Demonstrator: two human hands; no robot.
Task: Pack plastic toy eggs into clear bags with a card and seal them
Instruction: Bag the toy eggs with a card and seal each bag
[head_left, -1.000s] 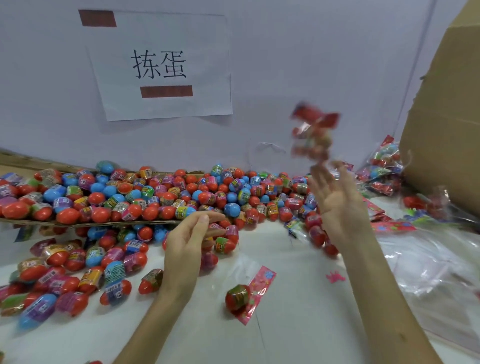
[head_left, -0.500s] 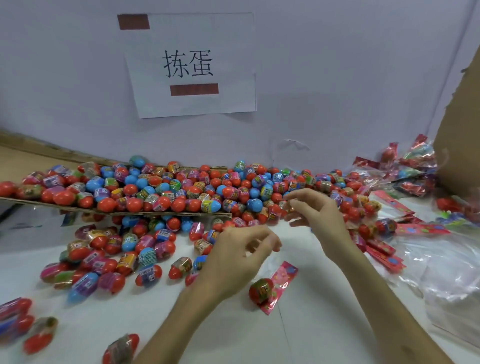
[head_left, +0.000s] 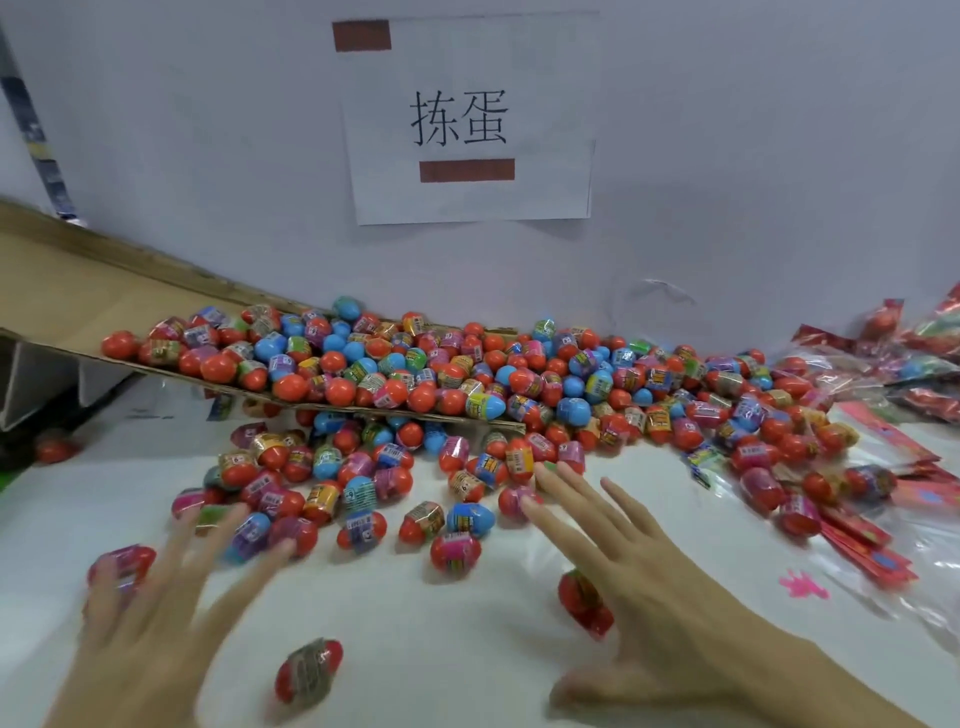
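Observation:
A big heap of plastic toy eggs, mostly red and blue with printed wraps, spills off a cardboard ramp onto the white table. My left hand is spread flat and blurred at the near edge of the loose eggs, holding nothing. My right hand is also spread, its fingertips touching eggs at the front of the heap. A red egg on a pink card lies partly under my right hand. One single egg lies between my hands.
Filled, sealed bags pile up at the far right. Red and pink cards and clear empty bags lie on the right side. A paper sign hangs on the wall behind.
A packed bag flew from my right hand toward the right pile a second ago. Both hands have since dropped toward the loose eggs and spread open, and the view has swung left.

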